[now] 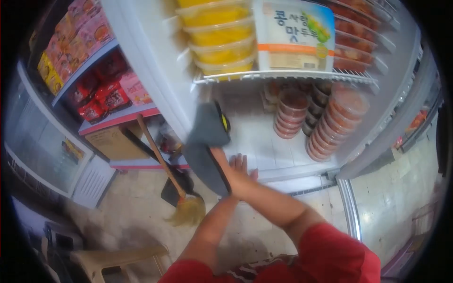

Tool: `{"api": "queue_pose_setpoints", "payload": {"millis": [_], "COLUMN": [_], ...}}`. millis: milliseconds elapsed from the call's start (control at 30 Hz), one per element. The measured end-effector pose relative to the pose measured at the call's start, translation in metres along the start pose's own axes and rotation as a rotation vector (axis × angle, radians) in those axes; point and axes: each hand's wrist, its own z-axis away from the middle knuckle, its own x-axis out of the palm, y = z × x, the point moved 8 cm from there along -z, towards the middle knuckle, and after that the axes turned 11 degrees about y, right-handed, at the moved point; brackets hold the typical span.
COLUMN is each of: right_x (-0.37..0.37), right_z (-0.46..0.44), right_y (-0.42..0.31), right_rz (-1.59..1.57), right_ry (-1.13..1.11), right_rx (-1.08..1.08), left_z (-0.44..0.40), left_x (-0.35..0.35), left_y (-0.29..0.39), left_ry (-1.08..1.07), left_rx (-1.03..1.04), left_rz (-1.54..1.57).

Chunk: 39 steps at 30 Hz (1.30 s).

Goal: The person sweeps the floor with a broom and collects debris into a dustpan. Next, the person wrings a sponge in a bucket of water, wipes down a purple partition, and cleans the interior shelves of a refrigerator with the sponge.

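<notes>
My right forearm crosses over my left one and reaches up and left. The right hand [219,157] is mostly covered by a grey, flat-sided object [206,162] with a curved edge, which it appears to hold. A wider grey piece with a yellow and black part [225,123] tops that object; its kind is unclear. Beyond my right wrist, my left hand [243,166] shows spread fingers near the front of the refrigerator's white floor [259,146]. Stacks of round, clear-lidded tubs [290,113] with reddish food stand deeper inside, to the right.
Above, a white wire shelf [288,75] bears yellow-filled containers [219,45], a white tofu pack [295,37] and red-filled containers [354,37]. Left, a broom [181,195] leans by shelves of packaged food [111,94]. A beige plastic chair [118,259] stands lower left.
</notes>
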Motion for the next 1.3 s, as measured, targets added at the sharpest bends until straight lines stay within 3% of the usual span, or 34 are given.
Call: {"api": "queue_pose_setpoints", "payload": {"millis": [133, 233, 300, 333, 400, 433, 500, 567, 633, 667, 700, 767, 900, 933, 967, 1000, 1100, 1167, 1300], "right_x": [-0.003, -0.014, -0.009, -0.002, 0.020, 0.023, 0.006, 0.004, 0.019, 0.015, 0.009, 0.001, -0.057, -0.089, -0.152, -0.208, -0.339, -0.374, -0.377], "right_z": [-0.037, -0.067, -0.117, -0.145, -0.190, -0.191, -0.177, -0.106, -0.006, 0.042, 0.082, 0.129, 0.137, 0.121, 0.097, 0.054, -0.115, -0.217, -0.349], "right_y": [-0.030, -0.078, -0.097, -0.105, -0.121, -0.116, -0.098, -0.065, 0.011, 0.039, 0.053, 0.068, 0.094, 0.092, 0.082, 0.055, -0.045, -0.086, -0.089], "right_rz": [-0.006, 0.006, -0.200, -0.344, -0.215, -0.170, -0.395, -0.179, -0.091, -0.043, -0.007, 0.115, 0.550, 0.692, 0.666, 0.779, 1.522, 1.887, 1.971], "right_ry": [0.096, 0.187, 0.103, 0.021, 0.024, 0.040, 0.235, 0.070, -0.103, -0.365, -0.467, -0.603, -0.867, -0.903, -0.624, -0.488, -0.264, -0.241, -0.129], "right_rx": [-0.059, -0.155, -0.193, -0.193, -0.347, -0.343, -0.167, -0.214, 0.022, 0.375, 0.458, 0.509, 0.528, 0.536, 0.486, 0.368, -0.118, -0.290, -0.279], "left_z": [0.013, 0.005, 0.007, 0.006, 0.009, 0.011, 0.022, 0.022, 0.007, 0.000, -0.004, 0.000, 0.003, 0.000, -0.002, -0.003, -0.004, -0.003, -0.001], "left_x": [0.007, -0.006, -0.008, -0.004, 0.008, 0.015, 0.016, 0.015, 0.011, 0.001, -0.008, -0.004, -0.008, -0.024, -0.039, -0.046, -0.022, -0.011, -0.010], "left_y": [-0.007, 0.004, 0.004, -0.003, -0.006, -0.004, -0.005, -0.009, -0.001, 0.002, 0.006, 0.009, 0.003, 0.005, 0.005, 0.006, 0.005, 0.006, 0.005], "left_ry": [0.144, 0.102, 0.072, 0.025, -0.081, -0.128, -0.035, 0.110, 0.210, 0.144, 0.069, -0.011, 0.109, 0.105, 0.103, 0.102, 0.006, -0.045, -0.039], "left_rx": [0.103, 0.114, 0.126, 0.028, -0.088, -0.118, -0.007, 0.080, 0.103, 0.058, 0.016, -0.020, -0.023, 0.001, 0.019, 0.033, -0.025, -0.047, -0.025], "left_rz": [0.004, -0.033, -0.057, 0.130, 0.431, 0.542, 0.369, 0.187, 0.081, 0.054, 0.027, 0.006, 0.178, 0.230, 0.281, 0.334, 0.128, 0.015, -0.004]}}
